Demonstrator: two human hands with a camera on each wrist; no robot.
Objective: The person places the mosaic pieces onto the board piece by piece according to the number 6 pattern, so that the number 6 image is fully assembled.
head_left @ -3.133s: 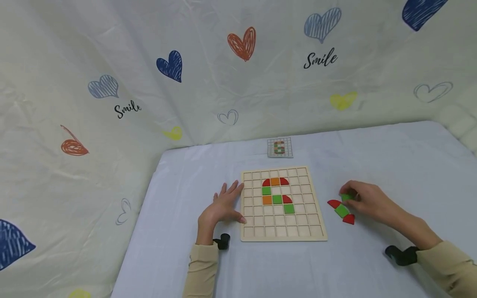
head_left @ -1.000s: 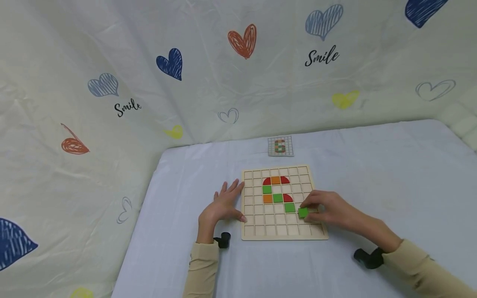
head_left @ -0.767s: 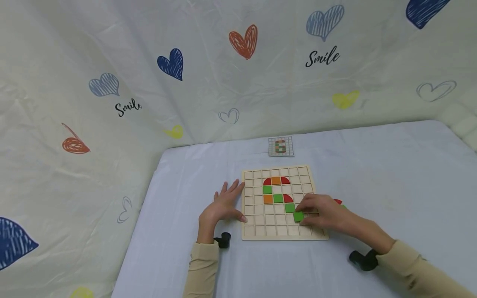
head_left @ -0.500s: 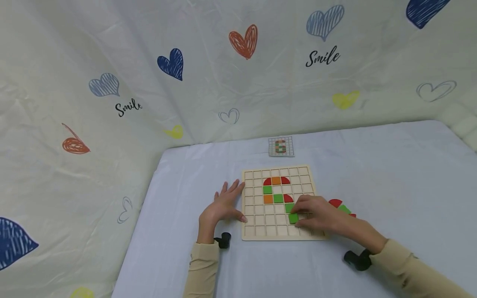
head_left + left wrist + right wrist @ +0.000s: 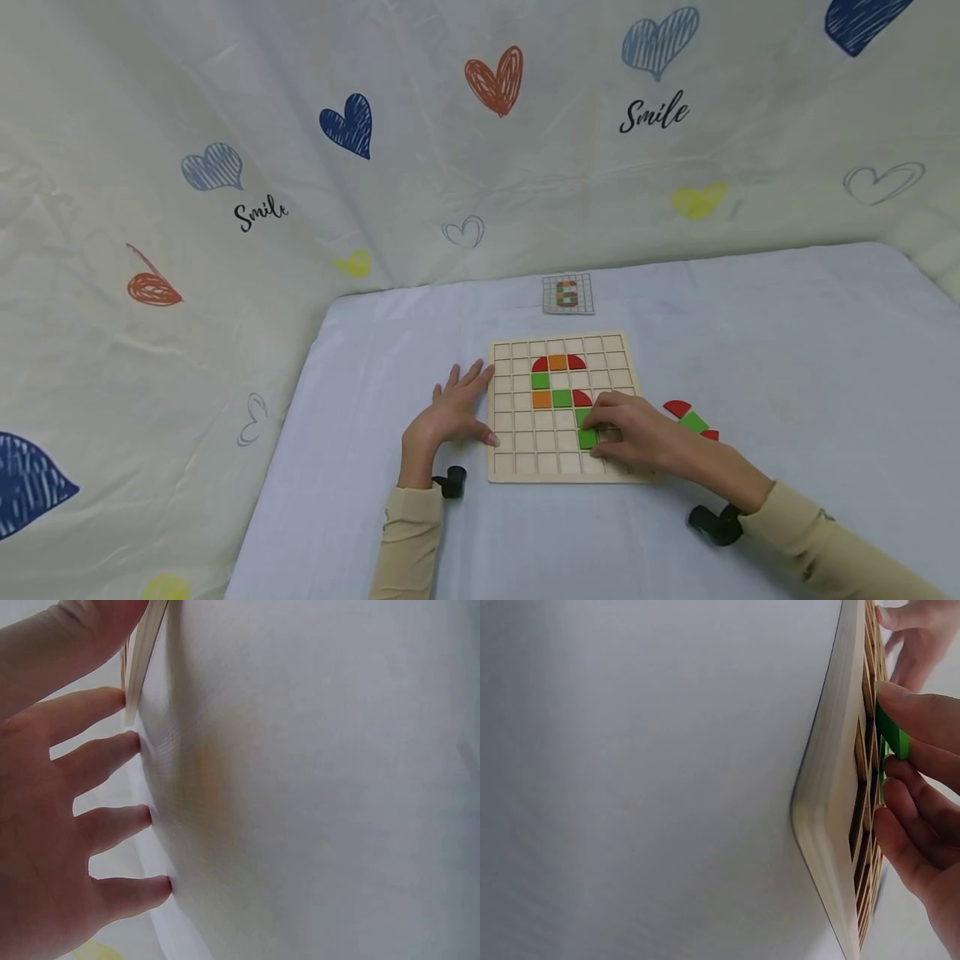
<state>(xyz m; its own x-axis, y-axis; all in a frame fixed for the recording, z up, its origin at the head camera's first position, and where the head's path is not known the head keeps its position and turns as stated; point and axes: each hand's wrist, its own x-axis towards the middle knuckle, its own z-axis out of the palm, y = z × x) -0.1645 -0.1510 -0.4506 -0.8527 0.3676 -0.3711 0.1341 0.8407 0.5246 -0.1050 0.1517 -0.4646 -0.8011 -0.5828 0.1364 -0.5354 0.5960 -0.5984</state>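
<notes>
In the head view a wooden grid board point(image 5: 525, 464) lies on the table, with red, orange and green tiles set in some cells. My right hand point(image 5: 637, 429) pinches a green square tile point(image 5: 587, 439) between thumb and fingers at a cell below another green tile. The right wrist view shows this green tile point(image 5: 892, 733) tilted, one edge standing proud of the grid. My left hand point(image 5: 447, 415) rests at the board's left edge with fingers spread and straight; in the left wrist view its thumb and index finger touch the board's side point(image 5: 144, 664).
Right of the board lie loose tiles: a red quarter-round point(image 5: 677, 408), a green square point(image 5: 693, 422) and a red piece point(image 5: 710, 435) partly hidden by the right arm. Behind the board lies a small pattern card point(image 5: 567, 294). A white cloth point(image 5: 360, 375) covers the table.
My right hand has picked up a green tile from the loose pieces, carried it left over the board and lowered it into or onto a cell. My left hand has stayed at the board's edge.
</notes>
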